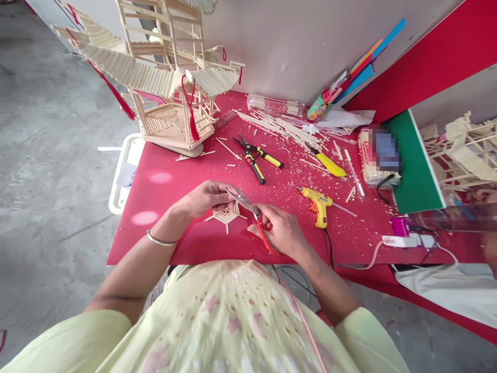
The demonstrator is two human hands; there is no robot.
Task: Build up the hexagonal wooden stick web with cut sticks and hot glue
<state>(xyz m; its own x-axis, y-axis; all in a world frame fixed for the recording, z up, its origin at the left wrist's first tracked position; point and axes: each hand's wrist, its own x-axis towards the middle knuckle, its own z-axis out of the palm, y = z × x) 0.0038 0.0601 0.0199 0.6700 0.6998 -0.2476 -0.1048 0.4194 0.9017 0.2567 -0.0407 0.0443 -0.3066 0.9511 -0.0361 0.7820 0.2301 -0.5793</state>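
Note:
My right hand (282, 228) is closed round the red handles of a pair of scissors (244, 202), whose metal blades point up and left. Their tips reach the fingers of my left hand (209, 198), which are pinched together. Whatever those fingers hold is too small or hidden to make out. Just below them on the red table lies a web-shaped piece made of thin wooden sticks (227, 221), its upper part covered by my left hand. A yellow glue gun (320, 205) with a clear glue stick in its back rests to the right of my right hand.
A stick-built pagoda (166, 93) with red tassels stands at the back left. Pliers (257, 156), a yellow utility knife (328, 163) and loose sticks (279, 127) lie beyond my hands. A power strip (407, 241) with cables sits at the right, near a green board (415, 166).

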